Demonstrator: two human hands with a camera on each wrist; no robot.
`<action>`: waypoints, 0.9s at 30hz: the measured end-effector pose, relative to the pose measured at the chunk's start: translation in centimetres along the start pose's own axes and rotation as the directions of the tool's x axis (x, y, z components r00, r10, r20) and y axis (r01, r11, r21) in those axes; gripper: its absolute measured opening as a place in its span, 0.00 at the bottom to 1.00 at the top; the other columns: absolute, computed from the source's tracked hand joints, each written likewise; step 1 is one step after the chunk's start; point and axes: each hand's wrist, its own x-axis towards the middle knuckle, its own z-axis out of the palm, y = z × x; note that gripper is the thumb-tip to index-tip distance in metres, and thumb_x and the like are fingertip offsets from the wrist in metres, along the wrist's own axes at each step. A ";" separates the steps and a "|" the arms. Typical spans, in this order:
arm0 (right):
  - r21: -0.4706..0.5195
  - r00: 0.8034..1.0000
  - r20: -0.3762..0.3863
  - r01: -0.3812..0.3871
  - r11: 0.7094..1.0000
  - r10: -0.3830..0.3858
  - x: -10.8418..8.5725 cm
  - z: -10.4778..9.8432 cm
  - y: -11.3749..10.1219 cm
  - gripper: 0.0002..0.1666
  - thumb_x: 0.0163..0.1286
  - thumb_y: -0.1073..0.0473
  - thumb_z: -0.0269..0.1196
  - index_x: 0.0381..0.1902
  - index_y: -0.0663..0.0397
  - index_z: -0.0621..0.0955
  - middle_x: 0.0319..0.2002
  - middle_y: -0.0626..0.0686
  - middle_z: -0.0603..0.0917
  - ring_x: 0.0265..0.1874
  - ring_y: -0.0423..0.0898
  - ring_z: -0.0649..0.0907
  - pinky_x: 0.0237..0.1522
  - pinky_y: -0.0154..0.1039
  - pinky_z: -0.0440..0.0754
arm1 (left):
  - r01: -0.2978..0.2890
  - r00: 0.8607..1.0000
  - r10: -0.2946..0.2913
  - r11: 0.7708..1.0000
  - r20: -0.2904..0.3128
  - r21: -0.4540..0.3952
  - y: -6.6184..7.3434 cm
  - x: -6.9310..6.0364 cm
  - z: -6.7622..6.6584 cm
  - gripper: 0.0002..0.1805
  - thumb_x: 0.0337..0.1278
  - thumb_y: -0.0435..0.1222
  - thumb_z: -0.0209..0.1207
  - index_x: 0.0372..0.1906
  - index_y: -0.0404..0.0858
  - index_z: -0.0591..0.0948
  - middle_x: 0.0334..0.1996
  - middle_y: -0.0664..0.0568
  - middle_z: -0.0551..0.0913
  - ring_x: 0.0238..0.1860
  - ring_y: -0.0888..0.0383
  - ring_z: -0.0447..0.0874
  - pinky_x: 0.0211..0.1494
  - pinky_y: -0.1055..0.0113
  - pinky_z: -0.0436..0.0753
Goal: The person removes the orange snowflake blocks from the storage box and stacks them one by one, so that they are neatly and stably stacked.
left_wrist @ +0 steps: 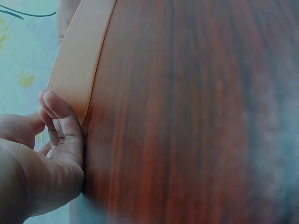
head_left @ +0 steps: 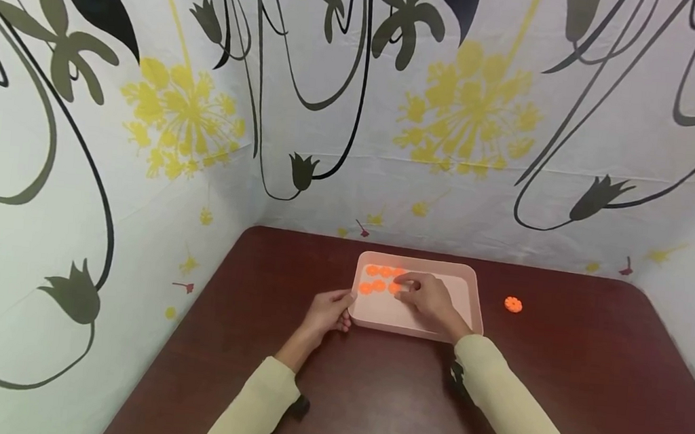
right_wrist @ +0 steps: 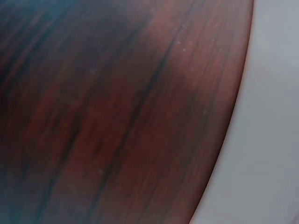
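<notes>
A pale pink rectangular tray [head_left: 437,327] lies on the table. My left hand [head_left: 324,312] grips its near left corner, thumb at the rim; in the left wrist view the left hand [left_wrist: 51,149] is against the outer wall of the tray [left_wrist: 79,60]. Several small orange scalloped discs [head_left: 372,271] sit in two rows in the tray's left part. Over the tray, my right hand [head_left: 429,298] pinches an orange disc [head_left: 393,288] at the right end of the near row. Its fingers partly cover the discs there. The right wrist view does not show this hand.
Another orange scalloped disc [head_left: 513,304] lies on the dark reddish wood table [head_left: 370,396], right of the tray. Patterned cloth walls [head_left: 342,128] stand behind and at the sides. A pale surface [right_wrist: 266,130] borders the wood in the right wrist view.
</notes>
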 end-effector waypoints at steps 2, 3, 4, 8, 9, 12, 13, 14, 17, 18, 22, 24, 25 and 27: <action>-0.019 1.000 -0.014 0.015 1.000 -0.015 0.1 0.0 -0.1 0.17 0.67 0.50 0.76 0.54 0.40 0.90 0.32 0.50 0.84 0.28 0.46 0.75 0.30 0.38 0.71 | -0.002 1.000 0.002 1.000 0.000 -0.008 0.1 0.1 0.0 0.27 0.75 0.47 0.64 0.69 0.36 0.81 0.21 0.55 0.78 0.21 0.62 0.80 0.26 0.71 0.86; -0.029 0.999 -0.022 0.029 0.999 -0.029 0.1 -0.1 -0.2 0.17 0.67 0.50 0.76 0.53 0.41 0.90 0.33 0.50 0.85 0.29 0.46 0.76 0.30 0.38 0.72 | -0.004 1.000 0.004 1.000 0.001 -0.010 0.2 0.2 0.0 0.27 0.75 0.47 0.64 0.69 0.36 0.81 0.21 0.55 0.78 0.21 0.62 0.80 0.26 0.71 0.87; -0.039 0.999 -0.031 0.040 0.998 -0.041 0.2 -0.1 -0.3 0.17 0.66 0.50 0.77 0.53 0.41 0.90 0.33 0.50 0.86 0.29 0.47 0.76 0.30 0.38 0.72 | -0.009 1.000 0.009 1.000 0.003 -0.009 0.2 0.2 0.1 0.27 0.75 0.47 0.64 0.69 0.36 0.81 0.21 0.55 0.78 0.21 0.63 0.80 0.26 0.71 0.87; -0.082 0.995 -0.045 0.088 0.993 -0.092 0.3 -0.2 -0.5 0.18 0.65 0.50 0.78 0.51 0.44 0.91 0.32 0.50 0.87 0.28 0.46 0.76 0.31 0.38 0.72 | -0.010 1.000 0.010 1.000 -0.003 -0.012 0.4 0.3 0.1 0.28 0.74 0.47 0.64 0.69 0.36 0.81 0.20 0.55 0.78 0.21 0.63 0.80 0.26 0.71 0.87; -0.090 0.994 -0.042 0.093 0.992 -0.097 0.4 -0.2 -0.5 0.18 0.65 0.49 0.77 0.51 0.43 0.91 0.32 0.50 0.86 0.28 0.46 0.76 0.30 0.38 0.72 | -0.011 1.000 0.011 1.000 -0.005 -0.008 0.4 0.3 0.0 0.28 0.74 0.48 0.64 0.69 0.36 0.80 0.20 0.55 0.78 0.20 0.63 0.80 0.26 0.71 0.87; -0.103 0.995 -0.027 0.097 0.990 -0.100 0.6 0.0 -0.5 0.17 0.66 0.49 0.77 0.51 0.44 0.91 0.31 0.50 0.86 0.27 0.45 0.75 0.30 0.38 0.71 | -0.008 1.000 0.008 1.000 -0.010 -0.007 0.3 0.2 0.0 0.28 0.75 0.48 0.64 0.69 0.36 0.80 0.21 0.55 0.78 0.20 0.63 0.80 0.26 0.71 0.86; -0.106 0.995 -0.022 0.097 0.990 -0.100 0.6 0.0 -0.5 0.17 0.66 0.49 0.77 0.51 0.44 0.90 0.31 0.50 0.86 0.28 0.45 0.75 0.31 0.37 0.71 | -0.007 1.000 0.007 1.000 -0.010 -0.006 0.3 0.2 0.0 0.28 0.75 0.48 0.64 0.69 0.36 0.80 0.21 0.55 0.78 0.20 0.63 0.80 0.26 0.71 0.86; -0.107 0.995 -0.019 0.098 0.989 -0.100 0.7 0.0 -0.5 0.17 0.66 0.48 0.77 0.51 0.44 0.90 0.31 0.49 0.86 0.28 0.45 0.75 0.31 0.37 0.71 | -0.007 1.000 0.007 1.000 -0.009 -0.006 0.3 0.2 0.0 0.28 0.75 0.48 0.64 0.69 0.36 0.80 0.21 0.55 0.78 0.20 0.63 0.80 0.26 0.71 0.86; -0.099 0.994 -0.011 0.103 0.990 -0.105 0.7 -0.1 -0.5 0.17 0.67 0.49 0.77 0.51 0.45 0.90 0.32 0.50 0.86 0.29 0.45 0.75 0.31 0.38 0.71 | -0.006 1.000 0.006 1.000 -0.005 -0.003 0.3 0.1 -0.1 0.28 0.75 0.48 0.63 0.70 0.36 0.80 0.21 0.55 0.78 0.21 0.63 0.80 0.26 0.71 0.86; -0.095 0.994 -0.010 0.104 0.990 -0.105 0.7 -0.1 -0.5 0.17 0.67 0.49 0.77 0.50 0.45 0.90 0.32 0.50 0.86 0.28 0.45 0.75 0.31 0.38 0.71 | -0.006 1.000 0.006 1.000 -0.005 0.000 0.3 0.1 0.0 0.28 0.75 0.49 0.63 0.70 0.36 0.80 0.21 0.55 0.78 0.21 0.63 0.80 0.26 0.71 0.86; -0.080 0.994 -0.009 0.110 0.991 -0.111 0.6 -0.2 -0.3 0.16 0.66 0.49 0.77 0.49 0.45 0.90 0.31 0.50 0.85 0.26 0.45 0.75 0.28 0.37 0.72 | -0.002 1.000 0.002 1.000 -0.003 0.006 0.4 0.0 0.0 0.29 0.75 0.49 0.63 0.70 0.36 0.80 0.22 0.55 0.78 0.21 0.63 0.80 0.26 0.71 0.87; -0.072 0.993 -0.011 0.115 0.991 -0.116 0.6 -0.2 -0.2 0.16 0.66 0.49 0.77 0.49 0.46 0.90 0.30 0.50 0.85 0.26 0.44 0.75 0.28 0.37 0.72 | 0.005 1.000 -0.005 1.000 -0.002 0.006 0.3 0.1 -0.1 0.28 0.75 0.49 0.63 0.70 0.37 0.80 0.22 0.55 0.78 0.21 0.63 0.80 0.27 0.71 0.87; -0.067 0.993 -0.009 0.120 0.991 -0.121 0.6 -0.2 -0.1 0.16 0.66 0.49 0.77 0.49 0.46 0.90 0.30 0.50 0.85 0.24 0.44 0.75 0.28 0.37 0.73 | 0.009 1.000 -0.009 1.000 0.000 0.005 0.3 0.1 -0.1 0.28 0.75 0.48 0.63 0.70 0.37 0.80 0.21 0.55 0.78 0.21 0.63 0.80 0.27 0.71 0.87; -0.047 0.992 -0.006 0.123 0.991 -0.123 0.6 -0.3 0.2 0.16 0.66 0.49 0.77 0.48 0.46 0.90 0.28 0.50 0.85 0.22 0.44 0.76 0.26 0.37 0.73 | 0.013 1.000 -0.013 1.000 0.005 0.003 0.2 0.1 -0.1 0.28 0.75 0.48 0.63 0.70 0.37 0.80 0.21 0.55 0.78 0.21 0.63 0.80 0.27 0.70 0.87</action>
